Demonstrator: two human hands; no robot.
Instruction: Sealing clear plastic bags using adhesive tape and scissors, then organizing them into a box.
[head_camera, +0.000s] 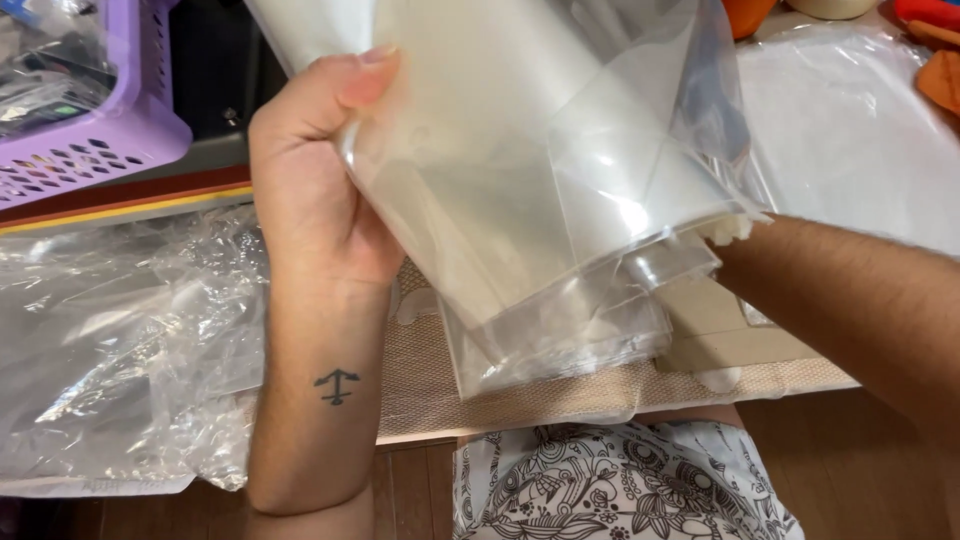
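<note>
While the left hand (315, 170) clamps the clear plastic bags (540, 170), the right forearm (850, 300) enters them; its grip is hidden.

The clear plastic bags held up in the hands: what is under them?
Under the clear plastic bags lies a beige woven mat. The right hand is hidden behind them; only its forearm shows.

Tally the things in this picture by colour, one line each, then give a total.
Clear: 2, the stack of plastic bags held by the left hand with the right forearm reaching in, and the crumpled plastic sheet.
Purple: 1, the basket.
Beige: 1, the mat.
White: 1, the flat bag.
Total: 5
</note>
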